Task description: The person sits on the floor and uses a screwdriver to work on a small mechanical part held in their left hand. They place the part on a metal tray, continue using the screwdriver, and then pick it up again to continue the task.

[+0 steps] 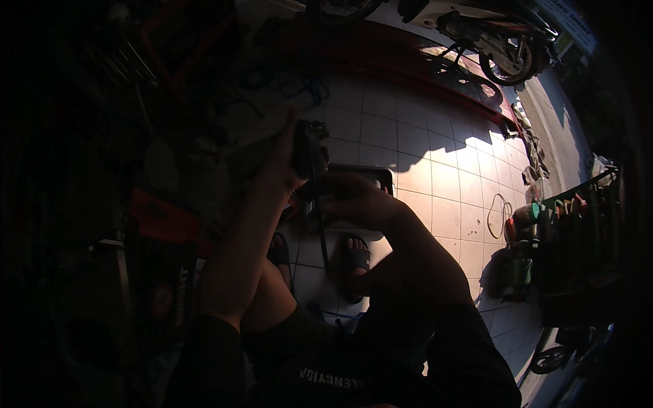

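Observation:
In deep shadow, my left hand (288, 158) is closed round a dark, blocky metal part (310, 151), held up in front of me with its thumb raised. Just below and to the right is my right hand (359, 200), its fingers curled in toward the part's lower end. A long, thin, dark strip or rod (320, 231) hangs down beside those fingers; whether they grip it is too dim to tell. Behind the right hand lies a shallow tray (388, 178) with a pale rim, partly covered by the hand and forearm.
My sandalled feet (356, 262) rest on the tiled floor (435, 178), sunlit at right. A red-edged platform (408, 78) and a motorcycle (503, 51) stand beyond. At left is a red-topped box or cabinet (163, 214). Cluttered shelving (578, 231) stands at right, near a thin loop (500, 216).

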Motion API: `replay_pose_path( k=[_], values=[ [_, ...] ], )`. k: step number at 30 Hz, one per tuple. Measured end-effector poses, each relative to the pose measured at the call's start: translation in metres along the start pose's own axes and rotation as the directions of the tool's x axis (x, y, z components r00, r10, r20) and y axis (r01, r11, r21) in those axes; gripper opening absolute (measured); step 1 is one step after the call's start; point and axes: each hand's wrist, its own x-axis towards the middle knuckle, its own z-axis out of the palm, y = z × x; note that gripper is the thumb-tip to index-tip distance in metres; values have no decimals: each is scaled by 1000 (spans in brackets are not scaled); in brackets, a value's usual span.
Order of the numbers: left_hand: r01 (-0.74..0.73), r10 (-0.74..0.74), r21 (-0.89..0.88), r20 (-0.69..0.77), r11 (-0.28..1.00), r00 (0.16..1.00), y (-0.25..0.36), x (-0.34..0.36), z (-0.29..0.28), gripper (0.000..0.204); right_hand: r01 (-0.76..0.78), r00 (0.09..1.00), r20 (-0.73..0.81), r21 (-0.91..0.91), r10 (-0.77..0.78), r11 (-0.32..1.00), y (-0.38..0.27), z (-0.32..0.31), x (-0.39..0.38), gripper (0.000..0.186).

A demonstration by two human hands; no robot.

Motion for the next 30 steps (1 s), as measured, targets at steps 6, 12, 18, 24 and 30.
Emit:
replay_pose_path(
  k=[6,12,18,24,30],
  values=[
    [-5,4,25,23,1000,1000,2,2,-4,80,-78,995,-64,48,81,996,-7,11,-3,48],
    [-12,12,20,-7,1000,1000,1,-2,1,80,-17,999,-45,-217,7,976,-9,5,0,49],
    [-4,4,-4,24,1000,1000,1,-1,0,80,-104,987,-113,115,117,988,2,1,0,44],
    [-8,8,-10,14,1000,1000,3,-6,5,79,-67,994,-81,85,74,994,-4,5,-1,38],
    [-17,17,5,-29,1000,999,1,-4,3,78,-106,985,-141,-68,96,992,-8,1,1,39]
  ],
)
